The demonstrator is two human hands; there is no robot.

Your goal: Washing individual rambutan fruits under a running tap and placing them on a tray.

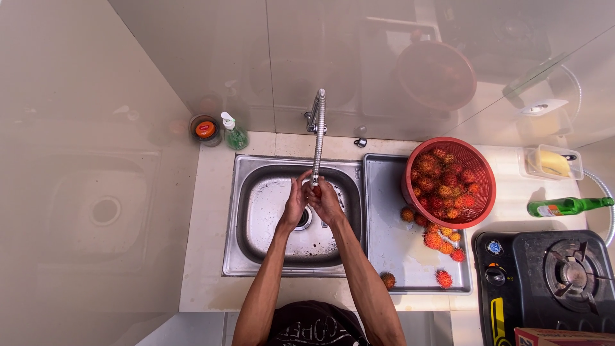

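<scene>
Nearest the camera, loose rambutans [442, 247] lie on the steel drainboard [384, 224]. Over the sink [269, 218] the left hand [295, 202] and right hand [327, 202] meet under the tap [317, 128], each grip closed around one small red fruit [316, 190] (mostly hidden between the fingers). To the right stands a red basket [482, 186] full of rambutans. Farther back, against the wall, a green soap bottle [234, 133] stands on the table [205, 211]

Green soap bottle [235, 135] beside orange-lidded jar [205, 130]; green bottle [567, 205] by stove.
</scene>
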